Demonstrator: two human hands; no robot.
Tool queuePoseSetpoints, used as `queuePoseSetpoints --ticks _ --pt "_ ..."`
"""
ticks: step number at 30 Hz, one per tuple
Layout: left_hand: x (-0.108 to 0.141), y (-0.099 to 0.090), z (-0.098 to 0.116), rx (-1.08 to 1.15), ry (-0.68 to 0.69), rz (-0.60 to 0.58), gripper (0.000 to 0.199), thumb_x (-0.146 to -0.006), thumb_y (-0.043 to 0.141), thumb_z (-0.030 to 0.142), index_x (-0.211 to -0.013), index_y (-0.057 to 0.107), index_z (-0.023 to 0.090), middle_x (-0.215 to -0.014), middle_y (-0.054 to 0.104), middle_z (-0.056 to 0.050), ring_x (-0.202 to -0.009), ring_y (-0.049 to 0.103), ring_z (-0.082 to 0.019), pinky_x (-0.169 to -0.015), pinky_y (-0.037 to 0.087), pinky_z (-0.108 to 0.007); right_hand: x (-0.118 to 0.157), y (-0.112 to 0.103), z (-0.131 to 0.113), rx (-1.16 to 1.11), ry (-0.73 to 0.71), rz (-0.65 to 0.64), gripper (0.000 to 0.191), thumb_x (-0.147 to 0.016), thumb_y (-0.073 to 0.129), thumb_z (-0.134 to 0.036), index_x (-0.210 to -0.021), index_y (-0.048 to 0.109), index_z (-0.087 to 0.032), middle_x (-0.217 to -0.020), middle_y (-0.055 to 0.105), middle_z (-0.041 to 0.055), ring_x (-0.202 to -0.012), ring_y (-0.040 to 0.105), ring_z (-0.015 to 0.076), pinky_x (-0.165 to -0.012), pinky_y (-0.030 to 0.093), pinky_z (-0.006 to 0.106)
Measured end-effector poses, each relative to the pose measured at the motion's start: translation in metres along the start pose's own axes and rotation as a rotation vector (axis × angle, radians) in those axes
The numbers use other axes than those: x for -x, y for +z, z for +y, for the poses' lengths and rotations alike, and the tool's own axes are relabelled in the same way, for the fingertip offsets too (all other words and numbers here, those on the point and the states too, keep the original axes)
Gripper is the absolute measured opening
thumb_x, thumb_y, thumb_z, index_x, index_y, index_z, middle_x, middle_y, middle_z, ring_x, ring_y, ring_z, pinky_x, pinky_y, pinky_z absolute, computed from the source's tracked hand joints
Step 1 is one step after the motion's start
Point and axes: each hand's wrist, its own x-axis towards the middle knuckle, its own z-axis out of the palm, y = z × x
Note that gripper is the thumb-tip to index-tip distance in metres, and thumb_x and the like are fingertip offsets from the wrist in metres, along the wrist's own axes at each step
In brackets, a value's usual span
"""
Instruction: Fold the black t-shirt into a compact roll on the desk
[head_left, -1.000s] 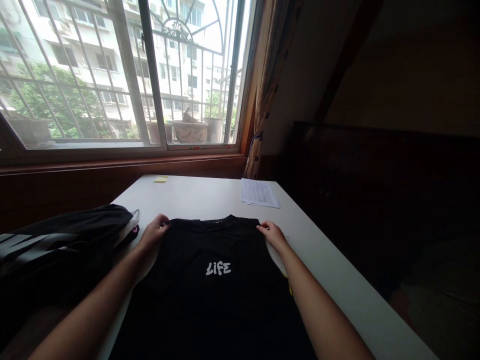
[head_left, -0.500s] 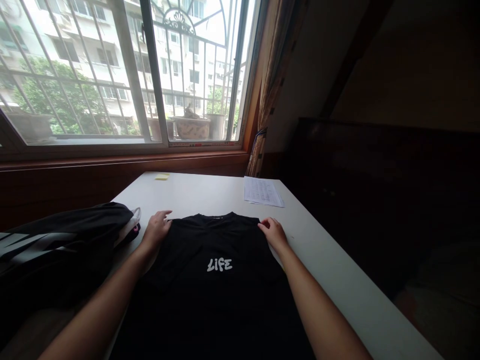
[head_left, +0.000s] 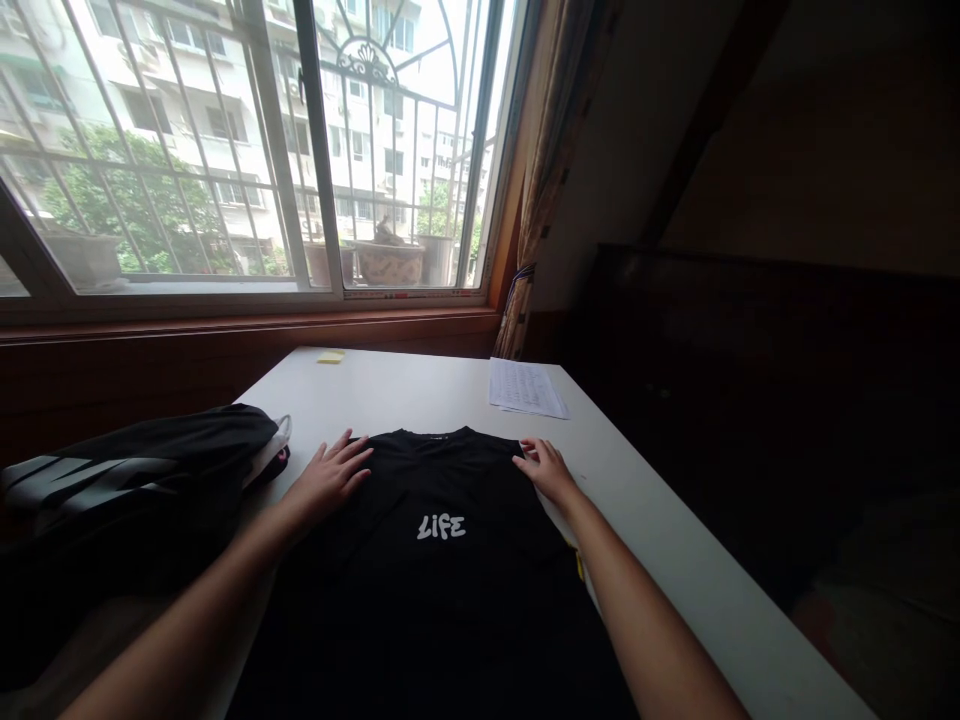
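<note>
A black T-shirt [head_left: 442, 600] with white lettering on its chest lies spread on the white table [head_left: 405, 390], its collar toward the window. My left hand [head_left: 334, 477] rests on the shirt's left shoulder edge, fingers spread and pressed flat. At the right shoulder corner is my right hand [head_left: 547, 468], its fingers apart and touching the fabric's edge. A small yellow strip [head_left: 579, 565] shows beside the shirt near my right forearm. The lower part of the shirt runs out of view at the bottom.
Dark clothing with grey stripes [head_left: 150, 480] is heaped at the table's left. Printed papers [head_left: 527, 388] lie at the far right and a yellow sticky note [head_left: 330, 356] at the far left. Beyond the table are a barred window and a tied curtain [head_left: 517, 310].
My left hand has moved right onto the shirt's shoulder and its fingers have spread. My right hand's fingers have opened from a pinch at the other shoulder. The yellow strip has come into view.
</note>
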Motion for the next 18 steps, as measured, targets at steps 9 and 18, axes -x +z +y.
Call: queuePoseSetpoints --ticks 9,18 --pt "0.039 0.002 0.042 -0.21 -0.093 -0.212 0.062 -0.103 0.035 0.052 -0.157 0.03 0.022 -0.164 0.02 -0.007 -0.153 0.016 -0.031 -0.121 0.017 -0.057 0.034 -0.018 -0.013 0.094 -0.082 -0.174 0.056 -0.09 0.056 -0.045 -0.142 0.05 -0.026 -0.143 0.053 0.0075 -0.132 0.048 0.0261 -0.112 0.037 0.042" --pt "0.04 -0.003 0.046 -0.299 -0.12 -0.29 0.063 -0.104 0.031 0.052 -0.159 0.022 0.022 -0.165 0.011 -0.004 -0.154 0.008 -0.029 -0.121 0.015 -0.057 0.115 -0.054 -0.037 0.249 -0.085 -0.374 0.067 -0.099 0.034 -0.062 -0.157 0.032 -0.027 -0.165 0.027 0.0024 -0.152 0.02 0.0252 -0.124 0.017 0.046"
